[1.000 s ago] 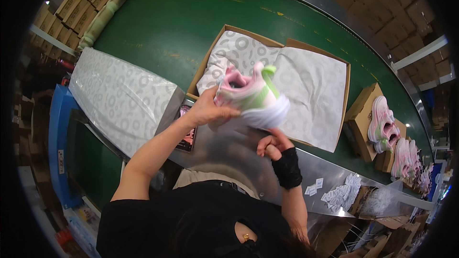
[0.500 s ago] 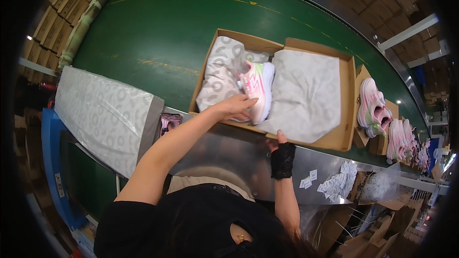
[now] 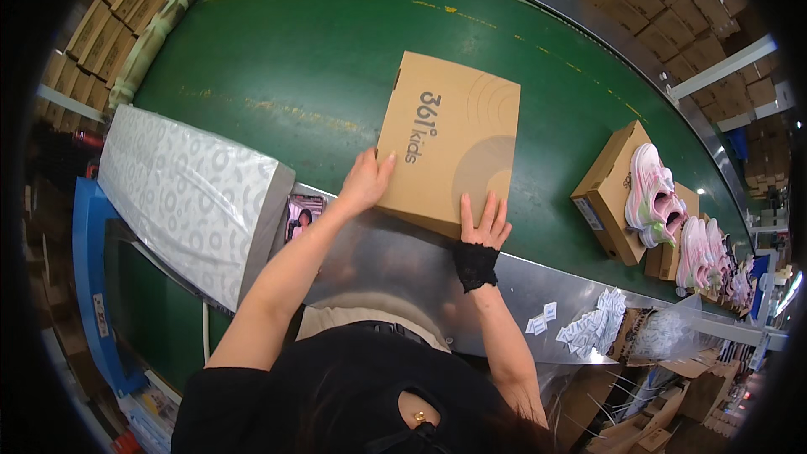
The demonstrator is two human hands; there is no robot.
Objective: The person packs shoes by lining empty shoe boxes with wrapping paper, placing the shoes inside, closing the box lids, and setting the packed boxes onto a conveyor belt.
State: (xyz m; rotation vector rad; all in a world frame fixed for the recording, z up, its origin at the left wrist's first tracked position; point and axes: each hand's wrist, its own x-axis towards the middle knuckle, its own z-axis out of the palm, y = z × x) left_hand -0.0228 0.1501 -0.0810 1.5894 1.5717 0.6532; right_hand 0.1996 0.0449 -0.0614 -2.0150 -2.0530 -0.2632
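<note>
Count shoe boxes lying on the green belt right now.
3 visible: a closed box under both hands, an open box with pink shoes to its right, another just beyond it; more may be hidden farther right.

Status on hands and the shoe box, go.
Left hand flat on near-left edge of closed cardboard shoe box; right hand flat on near edge. Box on green belt, lid shut. Belt around it bare; next box with pink shoes apart, right.

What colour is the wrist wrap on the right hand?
Black, a lacy wrist wrap below the right hand, which lies flat on the closed brown cardboard box; head view.
</note>
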